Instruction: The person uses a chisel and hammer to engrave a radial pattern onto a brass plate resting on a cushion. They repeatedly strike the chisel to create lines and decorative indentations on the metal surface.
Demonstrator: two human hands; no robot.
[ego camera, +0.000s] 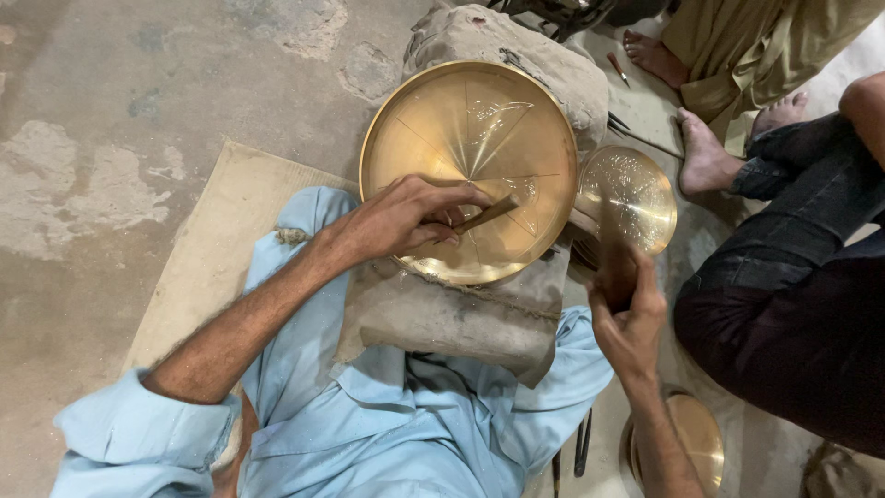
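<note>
The large brass plate leans tilted on a worn padded block that rests across the seated person's lap, its engraved face turned up toward the eyes — a slope that seems meant to steady it for fine work. The left hand lies on the plate's lower half, fingers curled tight around a slim dark tool whose tip touches the metal. The right hand hovers just below a smaller brass dish beside the plate — whether its fingers grip anything cannot be told. Another person's bare feet sit nearby on the floor.
</note>
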